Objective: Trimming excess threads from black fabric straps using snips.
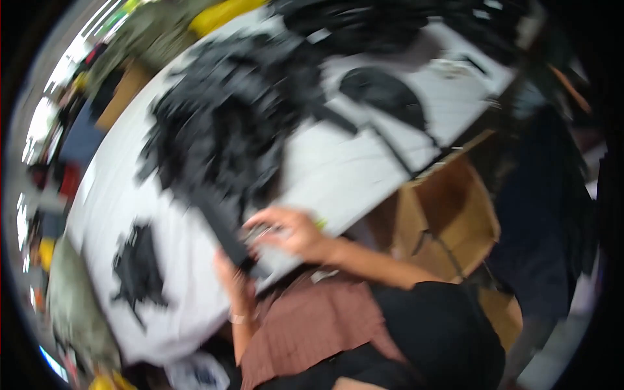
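My left hand grips the lower end of a flat black strip of fabric at the table's near edge. The strip runs up and away to a big heap of black fabric pieces. Just to the right, my right hand is closed, its fingers curled beside the strip. Something small and greyish shows at those fingers, too blurred to name. A smaller bunch of black pieces lies to the left of my left hand.
The white-covered table bears a black rounded fabric piece with a strap and more black material at the far side. An open cardboard box stands off its right edge. Grey-green sacks are at the left.
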Motion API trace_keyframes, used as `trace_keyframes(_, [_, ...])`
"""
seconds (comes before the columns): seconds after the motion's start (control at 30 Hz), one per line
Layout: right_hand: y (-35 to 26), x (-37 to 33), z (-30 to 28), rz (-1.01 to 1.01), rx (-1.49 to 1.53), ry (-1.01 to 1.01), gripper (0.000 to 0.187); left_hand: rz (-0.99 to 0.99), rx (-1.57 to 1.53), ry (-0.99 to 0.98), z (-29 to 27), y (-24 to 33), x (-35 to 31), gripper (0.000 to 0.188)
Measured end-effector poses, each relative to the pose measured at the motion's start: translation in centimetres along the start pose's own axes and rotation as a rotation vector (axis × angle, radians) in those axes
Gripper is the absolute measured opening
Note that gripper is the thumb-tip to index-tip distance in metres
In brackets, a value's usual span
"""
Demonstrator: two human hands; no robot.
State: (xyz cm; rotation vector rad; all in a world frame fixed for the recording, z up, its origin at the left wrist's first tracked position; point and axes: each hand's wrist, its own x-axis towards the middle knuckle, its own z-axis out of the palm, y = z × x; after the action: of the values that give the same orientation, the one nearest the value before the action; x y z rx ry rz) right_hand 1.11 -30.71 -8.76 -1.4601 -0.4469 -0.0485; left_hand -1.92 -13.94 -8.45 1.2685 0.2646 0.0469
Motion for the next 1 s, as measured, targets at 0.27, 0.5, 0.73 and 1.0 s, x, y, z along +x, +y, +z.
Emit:
trace_keyframes(0.27, [-2.0, 0.0, -1.4, 0.002, -0.341, 0.032, 0.018, -0.022, -0.275, -0.107, 0.8, 0.1, -0.1, 0.027])
trace_keyframes(0.5, [-2.2, 0.7, -0.1, -0.096, -0.491, 0.006, 0.019, -0.052, -0.264, -0.099, 0.2, 0.1, -0.1, 0.026])
trace_keyframes(0.73, [-1.7, 1.4, 0.5, -0.174, -0.545, 0.003, 0.018, -0.147, -0.476, -0.201, -0.1, 0.2, -0.4, 0.021])
trace_keyframes(1.0, [-1.2, 1.0, -0.3, -0.135, -0.569, 0.066, 0.013, -0.184, -0.503, -0.219, -0.4, 0.1, -0.8, 0.022])
